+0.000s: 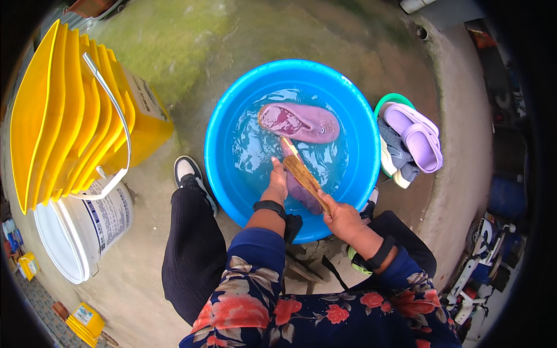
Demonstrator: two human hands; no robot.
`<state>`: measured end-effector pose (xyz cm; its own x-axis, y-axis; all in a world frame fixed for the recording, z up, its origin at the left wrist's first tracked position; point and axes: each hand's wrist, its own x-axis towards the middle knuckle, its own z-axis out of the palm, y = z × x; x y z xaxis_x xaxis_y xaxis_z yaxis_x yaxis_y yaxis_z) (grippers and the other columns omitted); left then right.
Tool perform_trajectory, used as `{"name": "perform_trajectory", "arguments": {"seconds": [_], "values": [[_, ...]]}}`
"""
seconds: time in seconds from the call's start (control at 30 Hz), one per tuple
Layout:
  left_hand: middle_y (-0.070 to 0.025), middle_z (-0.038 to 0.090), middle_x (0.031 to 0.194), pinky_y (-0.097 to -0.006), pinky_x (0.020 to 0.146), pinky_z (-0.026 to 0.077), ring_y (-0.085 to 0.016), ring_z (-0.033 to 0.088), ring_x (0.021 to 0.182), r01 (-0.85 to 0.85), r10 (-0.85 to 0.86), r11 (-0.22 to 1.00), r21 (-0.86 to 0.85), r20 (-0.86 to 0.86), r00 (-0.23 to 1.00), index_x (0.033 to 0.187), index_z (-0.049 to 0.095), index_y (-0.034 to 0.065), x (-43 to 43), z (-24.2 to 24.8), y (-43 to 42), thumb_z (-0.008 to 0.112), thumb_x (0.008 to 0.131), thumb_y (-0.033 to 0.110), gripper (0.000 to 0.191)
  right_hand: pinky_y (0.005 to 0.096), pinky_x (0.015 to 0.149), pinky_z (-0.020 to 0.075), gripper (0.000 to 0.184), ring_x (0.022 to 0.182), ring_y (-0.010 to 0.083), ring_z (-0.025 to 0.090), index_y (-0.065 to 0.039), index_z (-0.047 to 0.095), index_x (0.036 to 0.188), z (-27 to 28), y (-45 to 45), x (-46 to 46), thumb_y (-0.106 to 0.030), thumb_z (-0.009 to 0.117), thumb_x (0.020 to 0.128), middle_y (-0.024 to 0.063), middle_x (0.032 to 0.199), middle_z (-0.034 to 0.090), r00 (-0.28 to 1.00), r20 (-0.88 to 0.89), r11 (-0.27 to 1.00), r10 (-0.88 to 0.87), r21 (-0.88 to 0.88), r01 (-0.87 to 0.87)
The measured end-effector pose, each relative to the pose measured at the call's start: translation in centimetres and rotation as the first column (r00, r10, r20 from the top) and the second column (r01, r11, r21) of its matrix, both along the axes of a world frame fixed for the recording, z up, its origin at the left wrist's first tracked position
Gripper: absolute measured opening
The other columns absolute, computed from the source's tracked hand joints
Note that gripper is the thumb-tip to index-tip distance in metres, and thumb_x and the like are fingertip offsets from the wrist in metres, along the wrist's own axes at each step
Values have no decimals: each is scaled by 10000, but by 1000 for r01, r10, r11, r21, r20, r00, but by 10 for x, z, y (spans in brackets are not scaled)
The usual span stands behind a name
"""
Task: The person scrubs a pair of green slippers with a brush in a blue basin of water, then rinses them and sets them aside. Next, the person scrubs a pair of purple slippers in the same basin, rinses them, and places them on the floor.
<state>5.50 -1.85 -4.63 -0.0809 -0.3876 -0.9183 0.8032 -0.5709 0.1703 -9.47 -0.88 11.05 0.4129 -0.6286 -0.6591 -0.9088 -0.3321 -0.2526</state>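
Observation:
A blue plastic basin (pixel 226 191) of water stands between my feet. In it, a pinkish-purple slip-on shoe (pixel 320 119) floats near the far side. My left hand (pixel 278 176) grips the side of a second pinkish shoe (pixel 302 195), which lies lengthwise and is partly covered by the tool. My right hand (pixel 341 217) is closed around the handle of a wooden scrubbing brush (pixel 304 176). The brush lies slantwise over that shoe, its pale bristle end toward the middle of the basin. Its bristles are mostly hidden.
Left of the basin are stacked yellow buckets (pixel 143 139) and a white lidded bucket (pixel 109 217). At the right, lilac clogs (pixel 420 139) and grey shoes (pixel 394 143) sit in a green-rimmed container (pixel 394 98). A white scooter or small bike (pixel 472 265) stands farther right.

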Motion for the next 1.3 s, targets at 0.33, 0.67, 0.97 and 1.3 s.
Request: {"name": "perform_trajectory", "arguments": {"seconds": [0.33, 0.67, 0.97, 1.3], "values": [[-97, 451, 1182, -342, 799, 413, -222, 448, 1058, 146, -212, 973, 179, 443, 871, 1202, 407, 145, -10, -22, 14, 563, 808, 234, 433, 399, 697, 449, 509, 782, 336, 562, -213, 349, 1249, -31, -30, -26, -153, 536, 778, 177, 821, 583, 969, 2, 967, -248, 61, 248], [-88, 466, 1092, -421, 872, 263, -218, 461, 896, 64, -53, 954, 292, -45, 998, 1283, 312, 124, -30, -18, 19, 330, 805, 546, 638, 280, 425, 368, 456, 487, 138, 435, -214, 355, 1253, -39, -34, -41, -174, 507, 825, 53, 666, 467, 573, -24, 506, -819, 439, 742], [-51, 516, 1005, -442, 731, 378, -211, 510, 875, 321, -338, 939, 120, 166, 926, 947, 462, 122, -50, -17, 16, 641, 693, 183, 317, 259, 353, 298, 452, 430, 112, 356, -223, 332, 1258, -47, -42, -37, -193, 483, 833, 14, 609, 396, 311, -191, 182, -931, 497, 849], [-151, 600, 900, -362, 736, 450, -314, 571, 862, 621, -598, 721, 308, 728, 334, 935, 462, 62, -37, 7, 22, 698, 627, 195, 410, 405, 662, 459, 487, 703, 368, 572, -187, 348, 1247, 12, 2, -26, -162, 518, 791, 209, 788, 581, 921, 205, 943, -333, 66, 326]]}}
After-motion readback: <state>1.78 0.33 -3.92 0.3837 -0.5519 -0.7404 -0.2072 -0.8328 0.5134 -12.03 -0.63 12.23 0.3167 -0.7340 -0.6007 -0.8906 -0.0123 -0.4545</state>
